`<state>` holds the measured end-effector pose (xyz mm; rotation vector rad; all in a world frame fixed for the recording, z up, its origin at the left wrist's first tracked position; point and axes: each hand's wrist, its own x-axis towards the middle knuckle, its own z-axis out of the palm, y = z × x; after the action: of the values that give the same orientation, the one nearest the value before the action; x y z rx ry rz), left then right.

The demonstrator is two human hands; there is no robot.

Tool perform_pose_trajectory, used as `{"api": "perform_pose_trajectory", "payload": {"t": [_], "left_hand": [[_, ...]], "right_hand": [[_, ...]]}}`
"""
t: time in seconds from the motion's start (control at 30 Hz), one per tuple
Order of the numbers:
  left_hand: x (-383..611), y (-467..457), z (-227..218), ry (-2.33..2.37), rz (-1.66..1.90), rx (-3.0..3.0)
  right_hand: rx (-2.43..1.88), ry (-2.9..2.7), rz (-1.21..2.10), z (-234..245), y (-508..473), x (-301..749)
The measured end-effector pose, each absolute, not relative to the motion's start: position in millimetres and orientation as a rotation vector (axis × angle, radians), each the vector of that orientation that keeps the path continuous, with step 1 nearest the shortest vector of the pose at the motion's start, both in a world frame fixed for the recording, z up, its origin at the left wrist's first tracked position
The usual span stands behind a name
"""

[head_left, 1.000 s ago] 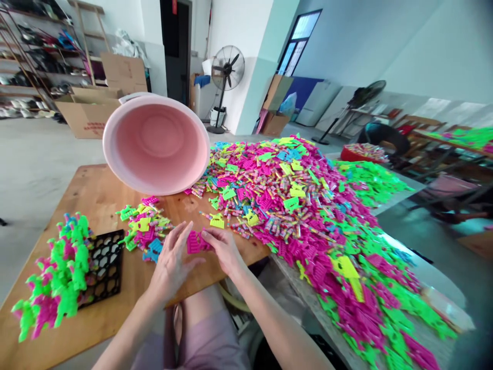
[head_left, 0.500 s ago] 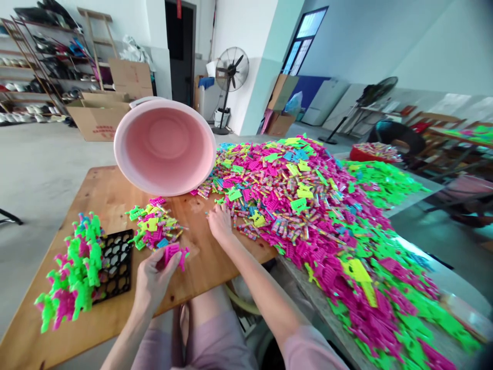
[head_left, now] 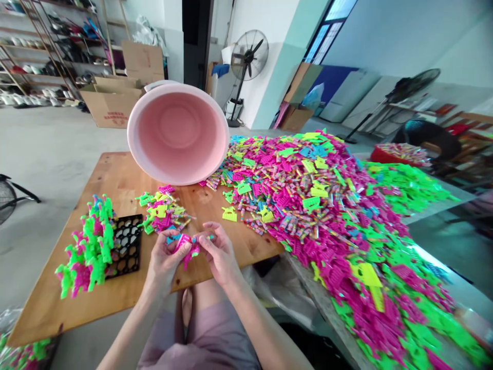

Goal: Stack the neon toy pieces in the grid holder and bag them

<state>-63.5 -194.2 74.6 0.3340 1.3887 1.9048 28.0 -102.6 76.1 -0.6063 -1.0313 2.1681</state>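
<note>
My left hand (head_left: 164,259) is closed on a bright pink plastic toy piece (head_left: 186,248), held low above the wooden table. My right hand (head_left: 220,253) has come up against the same piece, thumb and fingers pinched on a small slim stick (head_left: 210,237) whose kind is mostly hidden. Beyond my left hand lies a small heap (head_left: 158,211) of green, yellow and pink pieces with printed sticks. Left of it is a black tray (head_left: 133,241) with honeycomb holes. Upright green and pink toy figures (head_left: 90,239) crowd its left part.
A pink basin (head_left: 133,149) lies tipped on its side at the table's (head_left: 119,180) far edge, mouth facing me. A big mound (head_left: 285,180) of plastic pieces and printed sticks spreads along the right. Cardboard boxes (head_left: 110,105) and a standing fan (head_left: 250,55) are behind.
My right hand has moved from the mound's edge back to my left hand, with a small stick in its fingers. A yellow piece now shows where it was. The view has shifted.
</note>
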Motion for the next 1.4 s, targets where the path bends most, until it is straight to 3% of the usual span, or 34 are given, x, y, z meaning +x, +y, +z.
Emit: {"api": "perform_pose_trajectory", "payload": {"t": [0.2, 0.33, 0.6, 1.13, 1.4], "left_hand": [[-56, -204, 79, 1.687, 1.848, 0.652], [-47, -209, 80, 1.562, 1.728, 0.737], [-53, -215, 83, 1.4, 1.912, 0.401], [-60, -220, 88, 1.551, 1.849, 0.566], [-49, -215, 88, 1.573, 1.957, 0.39]], "right_hand": [[-0.645, -1.162, 2.097, 82, -111, 28], [-0.633, -1.275, 2.087, 91, -110, 32], [-0.645, -2.092, 1.289, 99, -107, 58], [-0.422, -2.32, 0.77, 104, -111, 61], [-0.378, -2.55, 0.236, 98, -110, 52]]}}
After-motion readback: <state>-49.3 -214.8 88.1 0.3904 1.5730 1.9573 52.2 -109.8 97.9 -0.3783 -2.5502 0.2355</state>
